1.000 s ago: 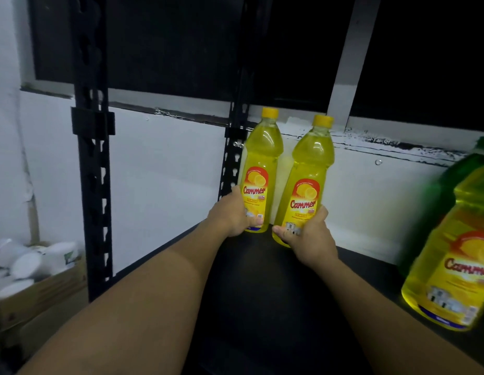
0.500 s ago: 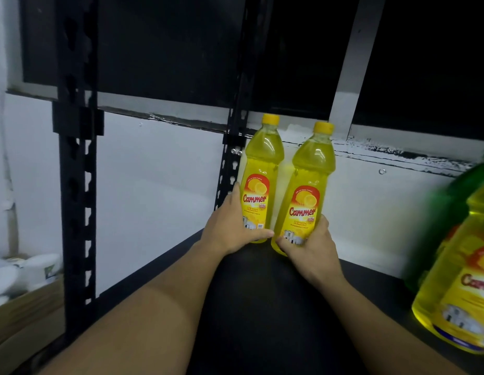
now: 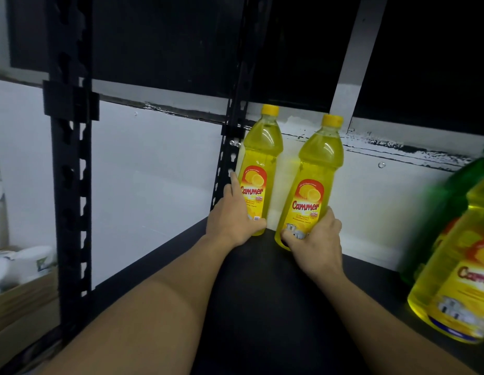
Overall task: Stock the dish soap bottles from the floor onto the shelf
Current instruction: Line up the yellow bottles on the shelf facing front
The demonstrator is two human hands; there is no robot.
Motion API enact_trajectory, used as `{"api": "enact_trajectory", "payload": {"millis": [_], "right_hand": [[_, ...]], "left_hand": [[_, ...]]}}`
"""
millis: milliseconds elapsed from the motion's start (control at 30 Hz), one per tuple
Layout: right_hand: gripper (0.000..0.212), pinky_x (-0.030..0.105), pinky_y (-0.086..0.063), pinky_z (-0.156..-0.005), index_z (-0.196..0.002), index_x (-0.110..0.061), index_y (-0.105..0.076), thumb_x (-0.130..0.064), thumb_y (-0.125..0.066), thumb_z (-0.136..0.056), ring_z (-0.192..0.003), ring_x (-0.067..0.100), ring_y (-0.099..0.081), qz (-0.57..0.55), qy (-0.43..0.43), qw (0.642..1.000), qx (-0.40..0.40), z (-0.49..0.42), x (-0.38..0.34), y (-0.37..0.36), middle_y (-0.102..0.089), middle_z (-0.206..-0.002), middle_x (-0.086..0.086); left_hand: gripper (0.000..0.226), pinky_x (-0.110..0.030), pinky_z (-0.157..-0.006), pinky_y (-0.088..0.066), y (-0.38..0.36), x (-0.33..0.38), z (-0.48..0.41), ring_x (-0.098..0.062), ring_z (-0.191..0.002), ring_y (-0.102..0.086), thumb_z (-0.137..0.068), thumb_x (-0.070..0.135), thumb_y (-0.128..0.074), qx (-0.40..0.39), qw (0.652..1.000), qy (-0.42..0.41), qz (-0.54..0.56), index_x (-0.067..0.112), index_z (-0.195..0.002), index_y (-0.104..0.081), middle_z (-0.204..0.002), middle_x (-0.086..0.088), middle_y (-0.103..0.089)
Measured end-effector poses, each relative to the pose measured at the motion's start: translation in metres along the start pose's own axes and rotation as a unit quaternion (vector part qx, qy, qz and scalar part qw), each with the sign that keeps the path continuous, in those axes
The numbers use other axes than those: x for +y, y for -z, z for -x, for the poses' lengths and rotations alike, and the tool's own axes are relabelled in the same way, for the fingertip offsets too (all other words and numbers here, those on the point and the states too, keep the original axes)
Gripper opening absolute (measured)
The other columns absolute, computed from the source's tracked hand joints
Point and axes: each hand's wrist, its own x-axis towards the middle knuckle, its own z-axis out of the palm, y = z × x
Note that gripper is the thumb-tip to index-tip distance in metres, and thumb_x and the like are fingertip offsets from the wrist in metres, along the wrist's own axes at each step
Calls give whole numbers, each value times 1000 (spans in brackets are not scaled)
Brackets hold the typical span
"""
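Yellow dish soap in two clear bottles with yellow caps, side by side at the back left corner of the black shelf (image 3: 262,299), close to the white wall (image 3: 154,171). All from the head view, looking forward and down along two bare forearms.

First, the left bottle (image 3: 261,158): upright, just beside the rear post (image 3: 231,147) of the rack, base down on the shelf board. Red and yellow label reading "Cammer", with a lemon picture above the name. Round its lower part, the left hand (image 3: 232,220): thumb curled across the front near the base, one finger stretched up along the bottle's left side, other fingers hidden behind.

Then the right bottle (image 3: 319,158): just beside the first with a narrow gap between, leaning a little, cap toward the right. Same label, "LEMON" under the name. Round its bottom, the right hand (image 3: 316,244): thumb across the front low down, fingers curled round the right side. Base partly covered by that hand; resting on the board or just above it, impossible to tell.

Nearer on the left, the black slotted front post (image 3: 70,185). At the far right edge, a blurred yellow bottle (image 3: 457,288) with the same label, and a green bottle (image 3: 452,209) just behind it. Lower left, beyond the rack, a cardboard box (image 3: 21,299) holding white items (image 3: 32,261), too blurred to name.
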Motion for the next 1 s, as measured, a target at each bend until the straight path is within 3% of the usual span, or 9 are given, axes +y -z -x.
{"api": "enact_trajectory", "payload": {"millis": [100,200,300,400,500,800,1000], "right_hand": [[100,48,-51,-94,-147,-15,-25,-44,-83,-71,-119,28,-48,-10,-18,1000,10,1,3,6,-40,-132,9],[94,43,-50,-93,-145,-16,-30,-41,-83,-72,-118,24,-48,-14,-17,1000,-12,0,6,14,-42,-130,8],[95,42,-54,-90,-138,-23,-39,-53,-83,-60,-112,20,-55,-27,-14,998,-49,0,8,24,-50,-124,2],[100,43,-55,-91,-132,-31,-43,-67,-77,-45,-107,16,-61,-46,-16,997,-67,-1,15,34,-57,-121,-3],[95,44,-55,-94,-133,-34,-43,-62,-81,-51,-109,16,-61,-62,-11,995,-77,1,15,36,-58,-124,-5],[100,44,-56,-93,-134,-38,-42,-68,-78,-46,-110,14,-61,-82,-10,994,-71,-1,16,32,-57,-125,-8],[86,31,-51,-90,-139,-27,-42,-43,-86,-66,-107,12,-54,-52,-6,997,-53,0,14,32,-49,-125,-3]], "left_hand": [[130,-34,-78,-45,2,-1,0,-23,-113,-53,-74,51,-80,2,1000,8,-3,19,-158,14,-137,-5,-40],[130,-41,-86,-49,3,-4,-1,-25,-118,-53,-73,50,-81,4,1000,7,3,22,-158,12,-139,-5,-40],[129,-48,-94,-51,2,-12,-1,-26,-119,-53,-68,53,-83,5,999,1,35,28,-158,6,-140,-4,-43],[114,-48,-96,-52,0,-22,-2,-23,-115,-58,-61,61,-83,7,996,3,94,31,-152,-20,-131,1,-55],[91,-42,-95,-52,0,-25,-2,-19,-109,-61,-62,57,-87,5,993,-4,121,30,-136,-41,-123,5,-61],[85,-36,-92,-51,4,-22,-1,-17,-104,-62,-65,57,-86,-2,992,-1,129,28,-132,-45,-118,6,-64],[84,-34,-87,-48,3,-23,-1,-15,-99,-59,-66,56,-86,-3,992,1,128,29,-132,-44,-114,9,-61]]}}
